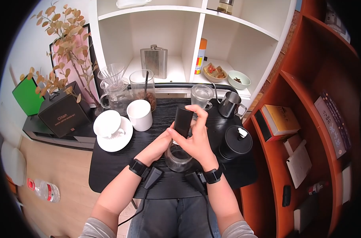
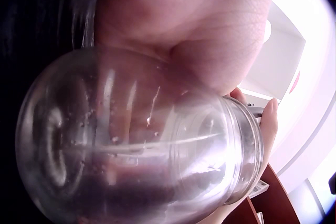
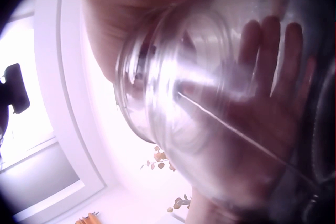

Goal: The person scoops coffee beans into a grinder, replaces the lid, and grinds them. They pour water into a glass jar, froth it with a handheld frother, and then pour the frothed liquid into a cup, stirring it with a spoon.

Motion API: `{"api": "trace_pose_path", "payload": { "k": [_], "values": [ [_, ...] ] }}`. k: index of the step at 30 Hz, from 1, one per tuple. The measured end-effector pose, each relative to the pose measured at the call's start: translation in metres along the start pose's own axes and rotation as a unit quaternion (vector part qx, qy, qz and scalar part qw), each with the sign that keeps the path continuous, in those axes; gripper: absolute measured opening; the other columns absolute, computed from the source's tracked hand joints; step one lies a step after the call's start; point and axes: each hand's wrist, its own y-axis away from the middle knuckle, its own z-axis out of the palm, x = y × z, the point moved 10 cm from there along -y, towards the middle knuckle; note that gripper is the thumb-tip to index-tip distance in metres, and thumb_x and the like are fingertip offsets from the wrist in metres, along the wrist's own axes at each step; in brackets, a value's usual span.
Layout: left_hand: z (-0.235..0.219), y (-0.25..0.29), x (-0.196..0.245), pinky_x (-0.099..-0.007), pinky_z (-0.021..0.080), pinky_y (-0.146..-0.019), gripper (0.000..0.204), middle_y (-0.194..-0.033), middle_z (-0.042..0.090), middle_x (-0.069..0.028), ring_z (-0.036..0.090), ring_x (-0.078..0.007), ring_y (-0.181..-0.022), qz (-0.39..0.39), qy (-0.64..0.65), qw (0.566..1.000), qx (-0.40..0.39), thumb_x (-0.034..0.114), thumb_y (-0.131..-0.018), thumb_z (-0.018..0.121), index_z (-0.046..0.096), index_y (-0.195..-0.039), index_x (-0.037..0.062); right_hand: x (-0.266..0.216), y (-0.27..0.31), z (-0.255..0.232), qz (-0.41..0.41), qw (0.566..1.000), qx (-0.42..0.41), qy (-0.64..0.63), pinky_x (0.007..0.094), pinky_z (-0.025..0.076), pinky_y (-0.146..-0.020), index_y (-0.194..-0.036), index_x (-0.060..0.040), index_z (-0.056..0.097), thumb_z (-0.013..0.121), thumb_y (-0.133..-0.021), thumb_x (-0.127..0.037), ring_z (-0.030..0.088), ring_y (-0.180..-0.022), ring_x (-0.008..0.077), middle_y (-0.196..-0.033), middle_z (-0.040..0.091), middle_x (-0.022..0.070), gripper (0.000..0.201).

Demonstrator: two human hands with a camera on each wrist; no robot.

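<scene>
My right hand [image 1: 199,142] grips the black body of a handheld milk frother [image 1: 183,120], its thumb across the lower end and a finger bent over the top. Beneath it stands a clear glass jar [image 1: 178,162] with a rounded belly and narrower neck. Inside the jar, a thin metal shaft [image 3: 247,134] runs down from the mouth. Droplets cling to the glass in the left wrist view. My left hand [image 1: 158,146] lies along the jar's side, and its straight fingers [image 3: 268,50] show through the glass in the right wrist view.
Left on the black table [image 1: 121,174] are a white cup [image 1: 106,123] on a saucer [image 1: 113,146], a white mug [image 1: 140,116] and a glass of brown beans [image 1: 144,97]. Behind and right are a glass cup [image 1: 202,95], a metal pitcher [image 1: 229,105] and a black canister [image 1: 236,143].
</scene>
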Motion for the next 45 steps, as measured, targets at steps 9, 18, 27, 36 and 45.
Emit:
{"api": "trace_pose_path", "payload": {
  "k": [9, 18, 27, 36, 45],
  "values": [
    [-0.003, 0.003, -0.009, -0.0275, 0.036, -0.099, 0.041, -0.126, 0.047, -0.0040, 0.044, -0.0108, -0.117, -0.038, -0.016, 0.999, 0.002, 0.023, -0.096, 0.042, 0.037, -0.133, 0.0059, 0.001, 0.000, 0.019, 0.011, 0.994, -0.108, -0.024, 0.0319, 0.051, -0.082, -0.132, -0.0079, 0.038, 0.065, -0.079, 0.000, 0.064, -0.093, 0.0202, -0.120, 0.056, 0.0114, 0.059],
    [0.002, 0.003, -0.004, -0.0266, 0.040, -0.094, 0.037, -0.120, 0.055, -0.0070, 0.051, -0.0116, -0.109, -0.033, 0.017, 0.999, 0.017, 0.023, -0.098, 0.040, 0.048, -0.124, -0.0016, -0.001, 0.002, 0.015, -0.018, 0.996, -0.086, -0.013, 0.0379, 0.047, -0.086, -0.129, -0.0075, 0.039, 0.060, -0.082, -0.001, 0.058, -0.104, 0.0354, -0.122, 0.055, 0.0160, 0.052],
    [0.008, 0.003, 0.001, -0.0260, 0.044, -0.088, 0.039, -0.108, 0.063, -0.0080, 0.058, -0.0118, -0.097, -0.029, 0.004, 1.000, -0.011, 0.025, -0.098, 0.040, 0.057, -0.112, -0.0062, -0.004, 0.006, 0.000, -0.098, 0.990, 0.025, 0.095, 0.0296, 0.048, -0.074, -0.119, -0.0060, 0.028, 0.064, -0.079, 0.006, 0.056, -0.085, 0.0162, -0.101, 0.048, 0.0115, 0.055],
    [0.005, 0.003, 0.000, -0.0275, 0.039, -0.097, 0.041, -0.126, 0.050, -0.0100, 0.049, -0.0135, -0.113, -0.032, 0.017, 0.999, 0.016, 0.023, -0.100, 0.035, 0.040, -0.131, -0.0026, 0.001, 0.003, 0.001, -0.043, 0.998, 0.007, 0.052, 0.0275, 0.048, -0.068, -0.123, -0.0055, 0.023, 0.068, -0.078, -0.001, 0.060, -0.075, 0.0156, -0.091, 0.055, 0.0109, 0.064],
    [0.006, 0.005, -0.001, -0.0288, 0.032, -0.104, 0.046, -0.134, 0.041, -0.0065, 0.040, -0.0133, -0.123, -0.048, 0.004, 0.999, -0.006, 0.025, -0.099, 0.038, 0.030, -0.139, 0.0050, 0.007, -0.001, 0.014, 0.034, 0.995, -0.091, -0.030, 0.0320, 0.047, -0.080, -0.131, -0.0078, 0.034, 0.064, -0.081, -0.005, 0.063, -0.090, 0.0260, -0.109, 0.059, 0.0158, 0.059]
  ]
}}
